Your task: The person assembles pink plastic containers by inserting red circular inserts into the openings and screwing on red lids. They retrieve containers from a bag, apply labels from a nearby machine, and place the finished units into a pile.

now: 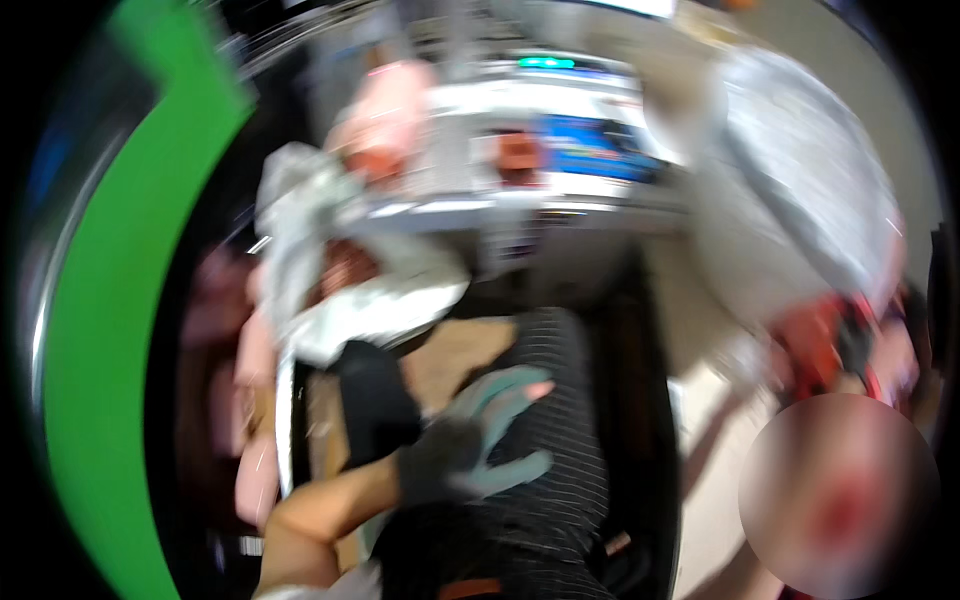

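My left hand (490,440), in a grey work glove with one bare fingertip showing, is over my dark striped trouser leg (565,400). Its fingers are spread and nothing is between them. Whether it rests on the cloth or hovers just above, I cannot tell. Beyond it lies a crumpled white plastic bag (375,320) with reddish-brown contents showing in its opening. My right hand is out of view. The whole picture is smeared by motion.
A white bench or machine (460,100) ahead bears a pink roll (390,105), a small red-brown block (518,155) and a blue packet (590,145). Several pink rolls (257,475) stand at left, beside a green surface (110,330). A large white sack (790,190) and another person (730,580) are at right.
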The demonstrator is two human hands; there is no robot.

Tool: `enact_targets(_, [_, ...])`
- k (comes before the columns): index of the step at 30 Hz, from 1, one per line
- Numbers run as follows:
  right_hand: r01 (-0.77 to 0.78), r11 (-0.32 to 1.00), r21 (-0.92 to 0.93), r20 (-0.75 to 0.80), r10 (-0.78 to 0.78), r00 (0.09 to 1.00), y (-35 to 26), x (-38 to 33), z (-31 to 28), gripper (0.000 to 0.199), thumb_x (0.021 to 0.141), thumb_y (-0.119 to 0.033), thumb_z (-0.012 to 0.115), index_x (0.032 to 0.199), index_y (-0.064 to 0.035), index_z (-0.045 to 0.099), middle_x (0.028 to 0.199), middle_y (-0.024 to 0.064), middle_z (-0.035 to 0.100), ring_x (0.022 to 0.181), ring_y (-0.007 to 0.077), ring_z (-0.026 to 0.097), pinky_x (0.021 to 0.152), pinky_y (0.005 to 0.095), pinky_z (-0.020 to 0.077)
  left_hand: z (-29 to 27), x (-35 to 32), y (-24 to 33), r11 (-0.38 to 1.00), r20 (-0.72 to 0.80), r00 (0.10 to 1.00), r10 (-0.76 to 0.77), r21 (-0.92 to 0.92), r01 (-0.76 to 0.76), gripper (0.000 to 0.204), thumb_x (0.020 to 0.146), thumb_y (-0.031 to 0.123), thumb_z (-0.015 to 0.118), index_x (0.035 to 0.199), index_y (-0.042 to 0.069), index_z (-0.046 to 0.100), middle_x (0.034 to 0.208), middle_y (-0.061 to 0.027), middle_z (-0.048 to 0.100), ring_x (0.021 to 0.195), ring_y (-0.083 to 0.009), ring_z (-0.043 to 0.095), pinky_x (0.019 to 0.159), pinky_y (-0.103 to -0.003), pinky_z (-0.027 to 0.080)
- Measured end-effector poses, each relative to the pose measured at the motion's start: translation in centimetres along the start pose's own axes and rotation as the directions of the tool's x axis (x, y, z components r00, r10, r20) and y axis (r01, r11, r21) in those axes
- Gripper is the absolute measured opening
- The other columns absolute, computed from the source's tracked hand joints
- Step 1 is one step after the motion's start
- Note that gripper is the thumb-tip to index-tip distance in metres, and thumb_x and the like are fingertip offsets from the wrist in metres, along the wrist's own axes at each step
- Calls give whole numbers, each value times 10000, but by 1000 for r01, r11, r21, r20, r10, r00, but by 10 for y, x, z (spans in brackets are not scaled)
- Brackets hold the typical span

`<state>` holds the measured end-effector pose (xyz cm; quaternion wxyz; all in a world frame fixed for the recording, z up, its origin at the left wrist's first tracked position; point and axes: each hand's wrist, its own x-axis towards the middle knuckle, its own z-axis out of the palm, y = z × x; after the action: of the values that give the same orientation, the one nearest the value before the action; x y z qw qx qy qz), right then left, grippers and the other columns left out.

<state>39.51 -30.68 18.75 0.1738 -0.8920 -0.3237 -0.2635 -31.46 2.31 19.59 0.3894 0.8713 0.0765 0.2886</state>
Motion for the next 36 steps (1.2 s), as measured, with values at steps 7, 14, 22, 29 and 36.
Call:
enact_targets(7, [514,247,-821,513,-75,855,65,44,30,495,1083,-208,376,1504,16,508,1546,185,534,1478,340,453,1271,481,287,-90,-178,-138,269,-519,847,118,838,476,594,827,107,800,1337,-10,519,1150,-196,627,971,-315,674,831,-390,565])
enact_targets(14, [11,998,-66,14,-10,1000,-213,-121,-26,499,1097,-207,450,1558,-17,444,1579,126,475,1411,228,485,1204,358,354,-154,-444,-376,423,-559,-599,-574,-828,368,664,786,354,861,1195,-61,543,1093,-192,639,849,-247,652,745,-428,549])
enact_targets(22, [-361,384,850,474,-257,842,-544,-190,0,339,1058,-121,567,1367,18,593,1339,142,636,1207,222,611,1064,323,476,-218,-513,-423,-52,-860,-178,-479,-175,983,475,950,416,689,1232,34,673,900,-228,709,759,-356,674,708,-485,522])
enact_targets(29, [-778,-211,592,388,-772,504,-708,-265,-1,712,984,-174,711,1581,2,365,1495,166,530,1324,256,553,1123,401,448,-133,-252,-92,725,-903,209,-375,-145,674,301,1053,222,589,1029,-70,658,1039,-164,694,967,-264,647,880,-407,521])
enact_targets(36, [-688,-356,633,411,-598,688,-640,-257,-26,972,742,-410,942,1484,5,471,1449,184,591,1361,286,569,1153,434,461,-97,-180,-37,583,-770,547,-328,290,759,183,962,114,649,1084,-18,615,976,-157,619,949,-321,654,885,-445,533])
